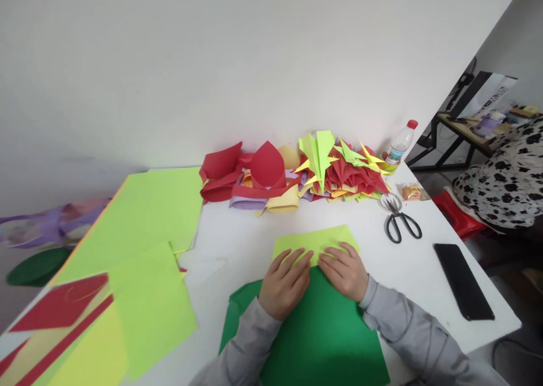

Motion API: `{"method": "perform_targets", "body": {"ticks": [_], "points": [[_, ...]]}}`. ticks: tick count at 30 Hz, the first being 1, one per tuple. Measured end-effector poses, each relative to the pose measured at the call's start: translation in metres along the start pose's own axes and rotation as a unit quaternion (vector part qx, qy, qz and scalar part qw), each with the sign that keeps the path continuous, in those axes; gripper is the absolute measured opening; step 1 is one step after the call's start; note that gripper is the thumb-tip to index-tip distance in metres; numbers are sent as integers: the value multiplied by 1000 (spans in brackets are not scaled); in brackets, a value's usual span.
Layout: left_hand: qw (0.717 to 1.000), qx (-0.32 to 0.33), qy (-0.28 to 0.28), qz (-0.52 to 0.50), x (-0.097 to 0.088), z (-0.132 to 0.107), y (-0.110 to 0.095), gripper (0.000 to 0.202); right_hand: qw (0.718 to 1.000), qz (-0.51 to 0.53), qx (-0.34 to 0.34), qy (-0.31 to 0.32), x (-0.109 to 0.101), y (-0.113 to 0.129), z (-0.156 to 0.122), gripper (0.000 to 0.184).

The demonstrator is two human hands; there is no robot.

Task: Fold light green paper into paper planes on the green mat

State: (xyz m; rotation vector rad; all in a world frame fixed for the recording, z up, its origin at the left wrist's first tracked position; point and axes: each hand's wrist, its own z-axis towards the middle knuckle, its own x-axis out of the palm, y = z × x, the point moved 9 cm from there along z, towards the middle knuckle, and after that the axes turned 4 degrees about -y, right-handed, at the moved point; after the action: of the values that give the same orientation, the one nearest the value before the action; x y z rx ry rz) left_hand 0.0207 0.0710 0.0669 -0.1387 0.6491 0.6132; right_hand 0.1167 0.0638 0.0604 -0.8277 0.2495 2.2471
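A yellow-green sheet of paper (313, 240) lies in front of me, its near edge meeting a large green sheet (324, 329). My left hand (286, 281) rests on the left part of the yellow-green paper, fingers spread and slightly bent. On the right part lies my right hand (344, 273), its fingers also apart, pointing inward. The two hands nearly meet at the middle of the paper's near edge. Both thumbs are mostly hidden, so I cannot tell whether they reach under the paper. Grey sleeves cover both forearms.
Against the wall sit red folded paper pieces (268, 165) and a pile of folded paper planes (345, 171). To the right are a bottle (399, 144), a wrapped snack (411, 192), black-handled scissors (397, 219) and a phone (463, 281). Loose yellow-green sheets (153, 312) cover the left side.
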Motion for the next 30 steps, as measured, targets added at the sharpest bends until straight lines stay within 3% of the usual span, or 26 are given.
{"method": "perform_targets", "body": {"ticks": [13,30], "points": [[999,20,13,-25,9,-7,-11,17,1000,2,0,0,1,0,-1,14],[998,-34,-22,41,-18,-2,27,17,997,-37,56,-40,-13,-28,-9,19]]}}
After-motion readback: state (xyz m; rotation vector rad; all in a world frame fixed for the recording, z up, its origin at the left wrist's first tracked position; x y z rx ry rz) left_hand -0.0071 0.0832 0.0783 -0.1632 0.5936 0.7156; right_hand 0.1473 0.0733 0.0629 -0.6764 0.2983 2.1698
